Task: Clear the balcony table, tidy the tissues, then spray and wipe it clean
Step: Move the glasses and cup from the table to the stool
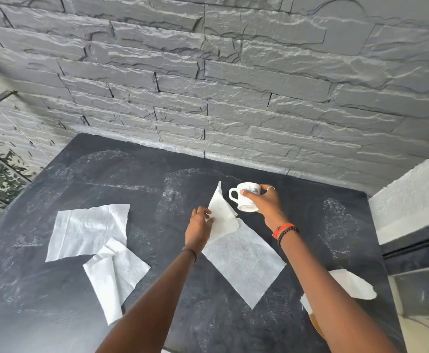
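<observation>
Four white tissues are scattered on the dark, chalk-smeared balcony table (55,314), which stands against a grey stone wall (233,85). Well to the left of our left hand (199,225), a flat tissue (86,230) lies spread out, with a creased tissue (114,276) touching its near corner. Our left hand pinches the edge of a large tissue (244,266), so its far corner stands up just beside the fingers while the rest lies flat between our two forearms. Just right of that raised corner, our right hand (267,202) grips a white cup (246,197) with a blue pattern. The cup is tilted, its base towards us and its handle pointing at the left hand. Red and dark bracelets (284,231) circle the right wrist. To the right of that forearm and partly hidden behind it, a fourth tissue (353,284) lies near the table's edge.
</observation>
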`<state>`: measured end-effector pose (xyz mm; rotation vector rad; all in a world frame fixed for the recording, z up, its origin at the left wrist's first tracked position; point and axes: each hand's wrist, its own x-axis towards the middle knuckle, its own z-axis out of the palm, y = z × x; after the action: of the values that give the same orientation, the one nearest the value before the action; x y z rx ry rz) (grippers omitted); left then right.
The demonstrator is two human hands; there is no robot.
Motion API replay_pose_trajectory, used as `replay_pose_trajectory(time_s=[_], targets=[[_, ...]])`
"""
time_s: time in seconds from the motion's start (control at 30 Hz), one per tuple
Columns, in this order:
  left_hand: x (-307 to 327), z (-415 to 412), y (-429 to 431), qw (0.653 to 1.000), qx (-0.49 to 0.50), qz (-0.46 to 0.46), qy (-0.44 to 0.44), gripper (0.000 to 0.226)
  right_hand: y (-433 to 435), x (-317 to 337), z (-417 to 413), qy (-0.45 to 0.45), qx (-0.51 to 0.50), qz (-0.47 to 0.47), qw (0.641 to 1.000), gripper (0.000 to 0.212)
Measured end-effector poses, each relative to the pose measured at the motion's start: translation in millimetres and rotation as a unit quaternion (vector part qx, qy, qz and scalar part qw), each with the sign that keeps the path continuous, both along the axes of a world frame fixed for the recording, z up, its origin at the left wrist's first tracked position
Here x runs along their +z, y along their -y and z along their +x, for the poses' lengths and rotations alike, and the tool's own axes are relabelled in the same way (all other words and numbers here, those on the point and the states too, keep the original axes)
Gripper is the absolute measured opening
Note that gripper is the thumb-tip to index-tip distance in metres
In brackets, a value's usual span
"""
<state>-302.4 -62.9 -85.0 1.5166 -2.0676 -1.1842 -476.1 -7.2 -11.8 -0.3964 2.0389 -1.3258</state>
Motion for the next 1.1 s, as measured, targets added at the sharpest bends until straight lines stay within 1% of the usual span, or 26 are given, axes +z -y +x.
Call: replay_pose_trajectory(time_s=[0.1, 0.17, 0.27, 0.33, 0.37, 0.4, 0.5, 0.53, 0.6, 0.67, 0.8, 0.9, 1.03, 1.1], targets=[[9.2, 3.6, 2.1, 0.999, 0.027, 0.016, -0.041, 0.014, 0.2, 8.0, 17.7, 0.074, 0.026, -0.030, 0.996, 0.042], [15.9, 11.3, 4.9, 0.994, 0.054, 0.037, -0.088, 0.011, 0.1, 13.0, 33.0, 0.108, 0.075, -0.051, 0.990, 0.036], [28.5, 39.7, 8.0, 0.973, 0.118, 0.087, -0.180, 0.019, 3.5, 20.0, 64.1, 0.127, 0.148, -0.051, 0.980, 0.017], [33.1, 60.9, 10.7, 0.957, 0.137, 0.116, -0.227, 0.021, 9.8, 19.3, 80.5, 0.141, 0.179, -0.048, 0.973, 0.010], [34.4, 80.9, 11.2, 0.950, 0.147, 0.123, -0.245, 0.023, 15.6, 16.8, 96.2, 0.148, 0.203, -0.044, 0.967, 0.011], [36.7, 94.4, 11.3, 0.944, 0.150, 0.133, -0.262, 0.025, 19.1, 14.9, 106.1, 0.145, 0.220, -0.036, 0.964, 0.017], [43.3, 152.0, 7.7, 0.929, 0.174, 0.137, -0.295, 0.031, 34.4, 3.3, 150.9, 0.118, 0.270, -0.012, 0.955, 0.066], [45.8, 173.5, 3.9, 0.926, 0.182, 0.129, -0.303, 0.029, 38.2, 2.0, 170.6, 0.113, 0.291, -0.008, 0.950, 0.071], [50.6, 212.1, -4.9, 0.922, 0.198, 0.120, -0.312, 0.023, 43.9, -3.5, 208.2, 0.105, 0.332, -0.008, 0.937, 0.069], [53.7, 240.2, -13.0, 0.918, 0.207, 0.123, -0.314, 0.023, 46.5, -1.8, 237.7, 0.085, 0.362, -0.006, 0.928, 0.070], [53.6, 320.0, -38.9, 0.908, 0.272, 0.084, -0.308, 0.023, 51.9, -4.2, 319.4, 0.062, 0.460, -0.019, 0.885, 0.057], [50.6, 373.7, -62.4, 0.888, 0.333, 0.066, -0.309, 0.021, 47.9, -5.6, 378.6, 0.035, 0.518, -0.032, 0.854, 0.058], [46.4, 435.8, -100.3, 0.853, 0.412, 0.042, -0.318, 0.017, 32.0, -10.3, 457.4, 0.010, 0.593, -0.045, 0.804, 0.063], [42.6, 461.2, -119.5, 0.835, 0.445, 0.030, -0.322, 0.013, 20.4, -14.1, 491.2, -0.008, 0.614, -0.054, 0.788, 0.065]])
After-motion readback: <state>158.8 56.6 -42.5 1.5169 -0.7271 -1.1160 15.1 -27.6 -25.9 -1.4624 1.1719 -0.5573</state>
